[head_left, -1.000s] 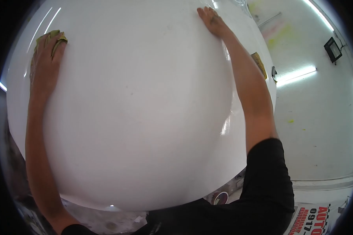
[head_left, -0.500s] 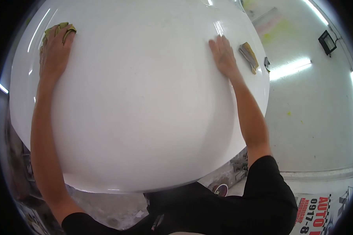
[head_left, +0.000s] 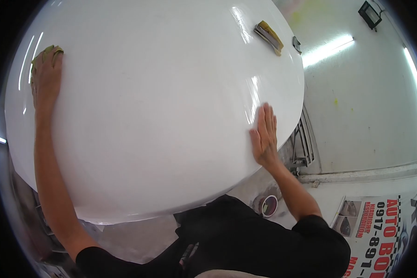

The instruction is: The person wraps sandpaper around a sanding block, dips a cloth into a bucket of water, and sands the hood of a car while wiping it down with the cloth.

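Note:
A large glossy white curved panel [head_left: 162, 111] fills the middle of the view. On its upper left part, my left hand [head_left: 47, 78] is closed over a yellowish-green cloth [head_left: 55, 49], whose folds show at the fingertips. My right hand [head_left: 265, 134] lies flat on the panel near its lower right edge, fingers stretched out and nothing in it. Farther up the panel, a folded yellow and grey piece [head_left: 269, 38] rests on the surface, beyond the reach of my right fingertips.
A small dark object [head_left: 296, 44] is at the panel's right edge. A round container [head_left: 268, 205] stands on the floor below. At the right are a pale wall [head_left: 361, 120], a metal frame [head_left: 303, 139], a black lamp [head_left: 369, 15] and a printed banner [head_left: 380, 231].
My right hand has slid down the panel toward my body. My left hand, with the cloth, moved slightly right and up, then back left and down. The view has shifted.

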A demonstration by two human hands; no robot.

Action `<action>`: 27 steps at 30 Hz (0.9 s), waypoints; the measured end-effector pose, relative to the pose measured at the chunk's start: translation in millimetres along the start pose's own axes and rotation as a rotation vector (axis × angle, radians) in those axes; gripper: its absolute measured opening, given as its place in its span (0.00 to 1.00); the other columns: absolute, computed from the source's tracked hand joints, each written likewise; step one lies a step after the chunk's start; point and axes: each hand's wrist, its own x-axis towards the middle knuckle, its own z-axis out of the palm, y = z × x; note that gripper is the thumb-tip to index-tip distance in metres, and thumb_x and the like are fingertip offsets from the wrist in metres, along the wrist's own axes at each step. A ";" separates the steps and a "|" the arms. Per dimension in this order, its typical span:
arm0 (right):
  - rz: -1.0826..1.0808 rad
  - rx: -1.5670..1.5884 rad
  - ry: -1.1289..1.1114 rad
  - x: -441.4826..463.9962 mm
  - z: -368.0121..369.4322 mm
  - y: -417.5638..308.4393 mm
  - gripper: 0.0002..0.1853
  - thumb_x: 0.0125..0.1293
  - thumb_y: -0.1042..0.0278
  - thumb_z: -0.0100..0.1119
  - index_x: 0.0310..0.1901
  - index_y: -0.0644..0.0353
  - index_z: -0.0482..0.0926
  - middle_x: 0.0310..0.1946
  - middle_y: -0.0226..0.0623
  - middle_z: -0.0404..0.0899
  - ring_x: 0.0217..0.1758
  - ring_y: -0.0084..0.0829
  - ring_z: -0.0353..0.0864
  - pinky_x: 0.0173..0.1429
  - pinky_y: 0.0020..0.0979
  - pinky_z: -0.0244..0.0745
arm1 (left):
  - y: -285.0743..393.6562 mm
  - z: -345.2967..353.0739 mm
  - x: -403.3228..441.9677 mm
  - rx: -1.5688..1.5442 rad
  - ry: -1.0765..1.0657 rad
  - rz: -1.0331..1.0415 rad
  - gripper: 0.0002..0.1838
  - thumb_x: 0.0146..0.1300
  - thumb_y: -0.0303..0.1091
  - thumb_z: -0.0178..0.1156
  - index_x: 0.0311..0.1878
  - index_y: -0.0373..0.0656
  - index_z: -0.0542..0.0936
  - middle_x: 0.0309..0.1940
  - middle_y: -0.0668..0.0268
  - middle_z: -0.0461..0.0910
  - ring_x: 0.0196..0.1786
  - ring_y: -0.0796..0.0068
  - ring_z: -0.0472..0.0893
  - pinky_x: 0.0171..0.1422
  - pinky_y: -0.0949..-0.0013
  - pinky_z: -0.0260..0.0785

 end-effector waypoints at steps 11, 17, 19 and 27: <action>-0.002 -0.059 -0.040 290.4 53.1 1.5 0.41 0.84 0.38 0.34 0.81 0.69 0.56 0.83 0.62 0.50 0.88 0.58 0.45 0.89 0.52 0.42 | -40.0 37.2 28.7 -0.077 -0.061 0.204 0.31 0.79 0.57 0.47 0.75 0.49 0.75 0.75 0.62 0.73 0.80 0.58 0.66 0.85 0.53 0.54; -0.276 -0.041 0.233 131.4 21.1 8.8 0.33 0.79 0.47 0.54 0.71 0.70 0.69 0.73 0.59 0.67 0.76 0.57 0.64 0.75 0.56 0.60 | -28.5 33.9 17.2 -0.045 -0.044 0.179 0.30 0.80 0.58 0.46 0.75 0.52 0.75 0.76 0.59 0.70 0.80 0.53 0.65 0.85 0.50 0.54; -0.219 -0.034 0.143 61.9 6.1 9.6 0.37 0.78 0.48 0.55 0.75 0.72 0.65 0.78 0.61 0.61 0.81 0.62 0.58 0.80 0.61 0.54 | -9.9 16.2 0.5 -0.044 -0.053 0.120 0.29 0.81 0.58 0.46 0.76 0.55 0.75 0.76 0.56 0.67 0.79 0.49 0.65 0.84 0.47 0.55; -0.258 0.071 0.006 -20.4 -66.7 25.9 0.41 0.75 0.44 0.59 0.80 0.64 0.63 0.83 0.52 0.57 0.87 0.53 0.52 0.87 0.57 0.42 | 100.9 -87.6 -76.0 -0.125 -0.060 0.231 0.27 0.81 0.53 0.49 0.76 0.52 0.74 0.78 0.52 0.65 0.82 0.47 0.61 0.83 0.41 0.53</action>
